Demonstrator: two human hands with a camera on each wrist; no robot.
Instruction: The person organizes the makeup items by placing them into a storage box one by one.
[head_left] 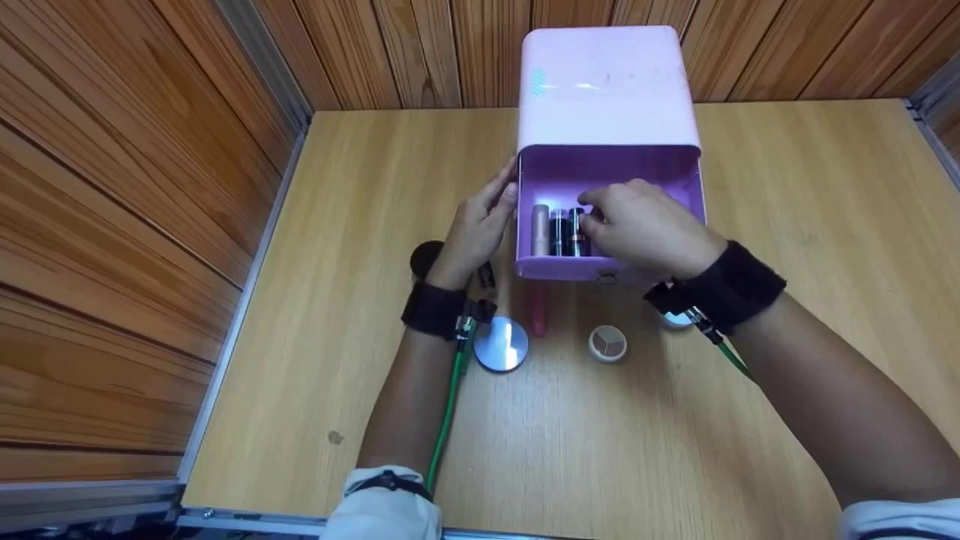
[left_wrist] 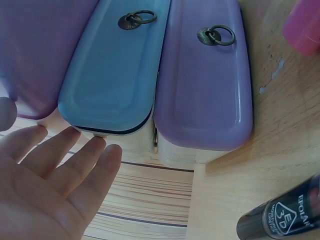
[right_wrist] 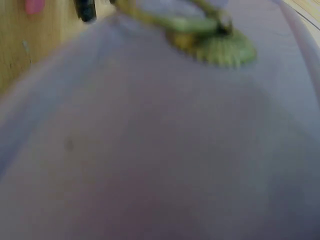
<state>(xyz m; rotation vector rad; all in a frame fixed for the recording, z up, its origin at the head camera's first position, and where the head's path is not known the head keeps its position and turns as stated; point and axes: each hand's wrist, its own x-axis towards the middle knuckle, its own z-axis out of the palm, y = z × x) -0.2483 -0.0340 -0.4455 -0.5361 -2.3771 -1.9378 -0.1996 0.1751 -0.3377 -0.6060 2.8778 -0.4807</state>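
A pink drawer cabinet (head_left: 607,90) stands at the back, its purple top drawer (head_left: 536,268) pulled out. Inside, a pinkish tube (head_left: 540,230) and two dark lipstick tubes, one (head_left: 558,234) beside the other (head_left: 576,232), stand in a row at the left. My right hand (head_left: 649,229) reaches into the drawer, thumb and forefinger apart, their tips right by the rightmost tube; its other fingers are hidden. Against the cabinet's left side lies my left hand (head_left: 480,225), fingers extended. The left wrist view shows those fingers by the lower edge of a blue drawer (left_wrist: 115,70).
Around the cabinet's front lie a pink tube (head_left: 538,311), a black lipstick (left_wrist: 285,215), a shiny round compact (head_left: 501,345) and a small three-colour pot (head_left: 607,343). A black round item (head_left: 425,259) is partly behind my left wrist, a pale round one (head_left: 676,320) under my right.
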